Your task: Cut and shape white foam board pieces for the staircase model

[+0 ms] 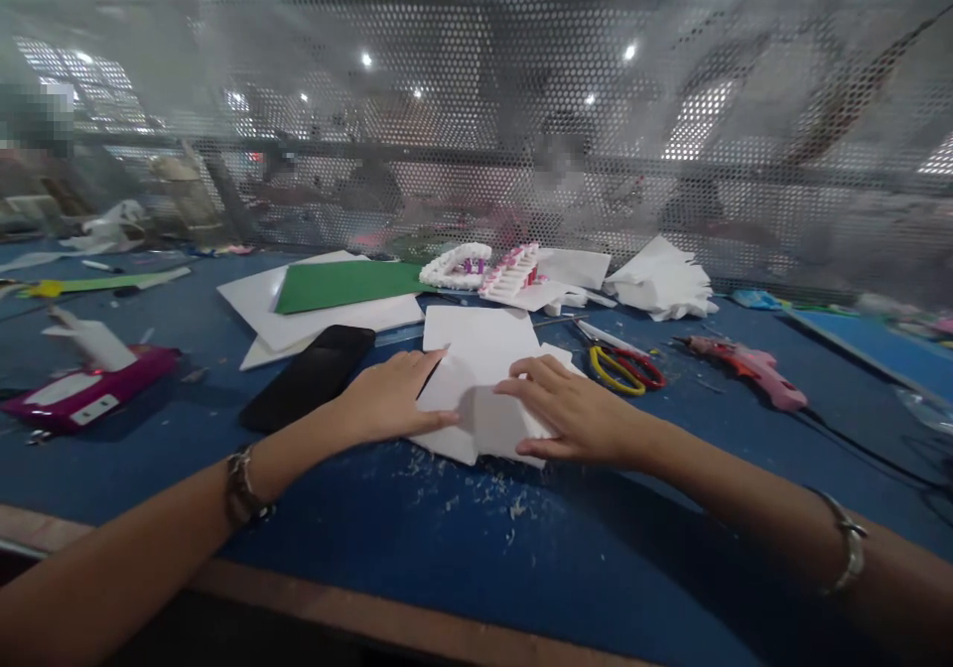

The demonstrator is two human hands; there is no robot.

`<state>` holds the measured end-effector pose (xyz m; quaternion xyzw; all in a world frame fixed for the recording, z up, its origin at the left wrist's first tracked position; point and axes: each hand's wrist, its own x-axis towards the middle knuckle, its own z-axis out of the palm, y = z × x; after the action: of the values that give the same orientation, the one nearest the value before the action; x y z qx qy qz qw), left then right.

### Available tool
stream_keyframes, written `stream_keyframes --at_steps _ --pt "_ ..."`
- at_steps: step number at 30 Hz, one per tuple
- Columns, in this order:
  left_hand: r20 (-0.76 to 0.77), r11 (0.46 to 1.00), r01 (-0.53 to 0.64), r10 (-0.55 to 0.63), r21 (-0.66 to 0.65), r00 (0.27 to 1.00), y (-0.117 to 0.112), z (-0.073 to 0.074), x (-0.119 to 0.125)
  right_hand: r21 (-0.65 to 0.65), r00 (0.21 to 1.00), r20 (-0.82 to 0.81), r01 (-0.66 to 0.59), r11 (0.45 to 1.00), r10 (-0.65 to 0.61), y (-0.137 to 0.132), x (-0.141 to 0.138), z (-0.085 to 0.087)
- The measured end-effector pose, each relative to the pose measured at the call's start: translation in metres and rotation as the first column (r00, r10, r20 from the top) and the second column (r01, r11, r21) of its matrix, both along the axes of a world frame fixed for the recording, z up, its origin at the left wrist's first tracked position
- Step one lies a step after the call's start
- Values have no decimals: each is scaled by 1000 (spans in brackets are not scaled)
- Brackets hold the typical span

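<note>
Both my hands rest on a small pile of white foam-board pieces [476, 364] lying on the blue table [521, 558]. My left hand [394, 399] lies on the left edge of the pile, fingers stretched flat and thumb along the lower edge. My right hand [573, 414] lies on the right side, fingers extended and pressing down on the white sheets. Neither hand is wrapped round anything. White crumbs lie scattered on the table just in front of the pile.
A black phone [309, 374] lies left of my left hand. Scissors with yellow and red handles [625, 367] and a pink glue gun [745, 361] lie to the right. Behind are a green sheet [342, 285], white boards, a small white model [483, 270]. A perforated metal screen [521, 131] closes the back.
</note>
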<state>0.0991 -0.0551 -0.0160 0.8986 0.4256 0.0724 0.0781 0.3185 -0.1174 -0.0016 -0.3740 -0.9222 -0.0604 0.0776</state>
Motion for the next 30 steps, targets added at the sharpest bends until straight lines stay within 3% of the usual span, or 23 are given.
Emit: stream_keyframes --at_steps 3,5,7,10,13,18,20,24,30 --pt "183 984 5 28 -178 983 2 -6 0 -31 999 -1 -42 999 42 5 -9 -7" --pt "345 948 23 93 -317 934 5 -9 1 -53 999 -18 -52 997 52 8 -14 -11" --pt "487 871 96 176 -482 856 7 -10 1 -69 998 -31 -63 996 61 8 -16 -12" --pt "568 701 216 318 -680 759 6 -9 1 -90 995 -75 -75 993 68 7 -14 -9" --pt "576 616 230 450 -754 682 1 -5 3 -110 987 -159 -46 993 28 5 -9 -7" --pt "605 584 244 568 -774 558 -2 -2 5 -146 961 -277 -67 987 24 4 -2 -8" --pt "600 565 268 557 -781 574 -1 -3 4 -162 953 -298 -101 982 49 3 -2 -8" --pt "482 480 221 533 -849 696 1 -1 0 -206 956 -288 -124 971 61 -1 -1 -8" --pt "435 477 138 598 -868 673 7 5 -3 -60 958 -185 -232 971 218 2 2 -16"
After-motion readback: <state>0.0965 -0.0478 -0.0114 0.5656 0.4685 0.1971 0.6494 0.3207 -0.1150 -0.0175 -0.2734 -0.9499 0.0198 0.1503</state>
